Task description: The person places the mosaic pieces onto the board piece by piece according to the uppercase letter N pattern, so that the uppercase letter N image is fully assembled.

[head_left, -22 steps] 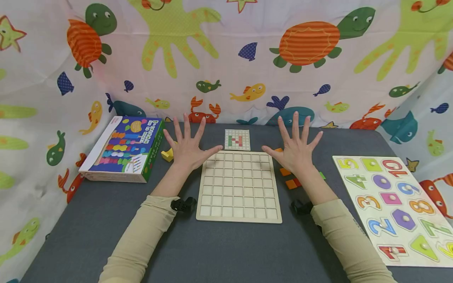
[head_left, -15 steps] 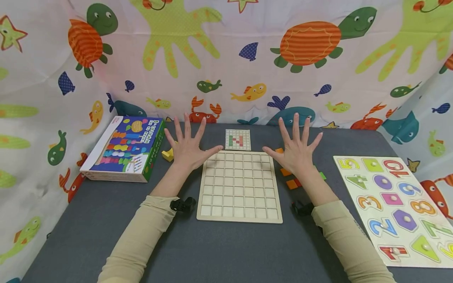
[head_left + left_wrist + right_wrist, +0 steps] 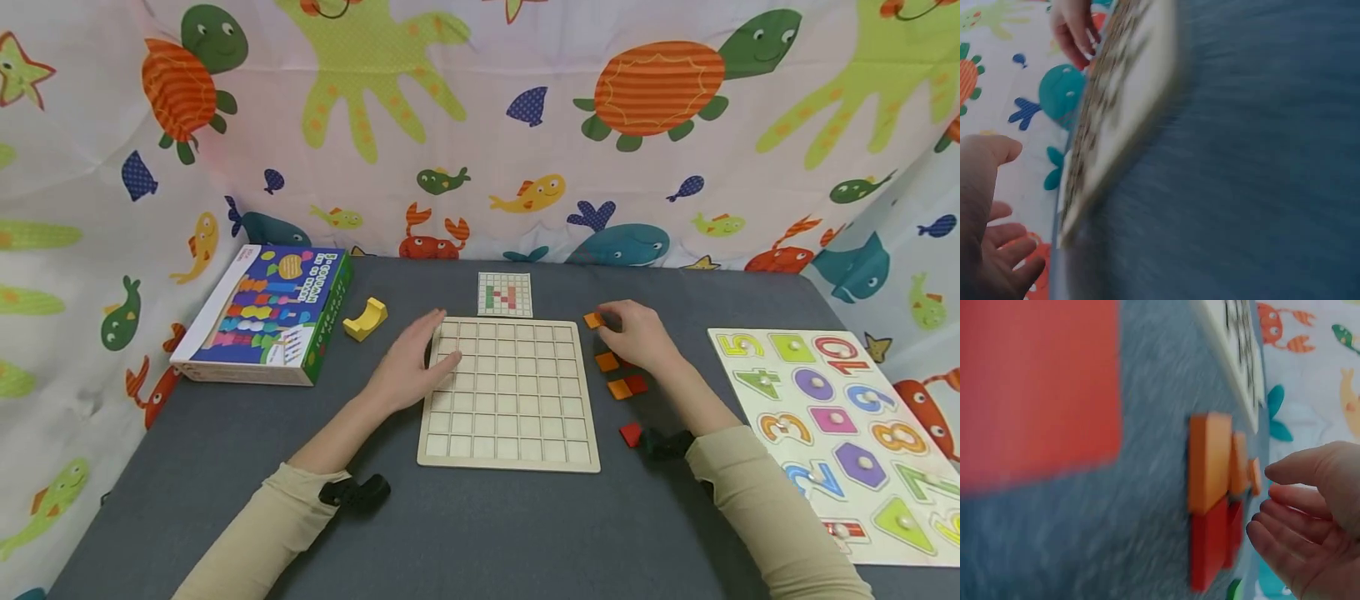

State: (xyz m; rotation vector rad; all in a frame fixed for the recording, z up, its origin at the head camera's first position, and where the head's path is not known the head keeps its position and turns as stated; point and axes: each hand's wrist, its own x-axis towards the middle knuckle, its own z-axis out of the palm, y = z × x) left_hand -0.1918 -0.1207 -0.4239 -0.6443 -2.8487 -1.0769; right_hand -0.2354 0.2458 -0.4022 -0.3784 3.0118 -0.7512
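Note:
In the head view, a pale wooden grid board (image 3: 506,400) lies flat in the middle of the table. My left hand (image 3: 408,367) is at its upper left corner, thumb reaching over the edge squares and fingers loosely extended. My right hand (image 3: 637,333) is beyond the board's upper right corner, thumb and fingertips right at a small orange square tile (image 3: 593,320). In the right wrist view, the thumb and fingers of the right hand (image 3: 1316,519) are bent but apart, just beside that tile. More orange tiles (image 3: 619,389) and red tiles (image 3: 636,383) lie below the hand, partly covered by it.
A small pattern card (image 3: 505,295) lies behind the board. On the left are a yellow arched block (image 3: 365,319) and a boxed game (image 3: 262,317). A number and shape puzzle (image 3: 840,442) lies at the right. One red tile (image 3: 631,434) sits near the right wrist strap.
Both hands were spread wide beside the board. The left has lowered to the board's upper left edge; the right has lowered, its fingers drawn in by the far orange tile.

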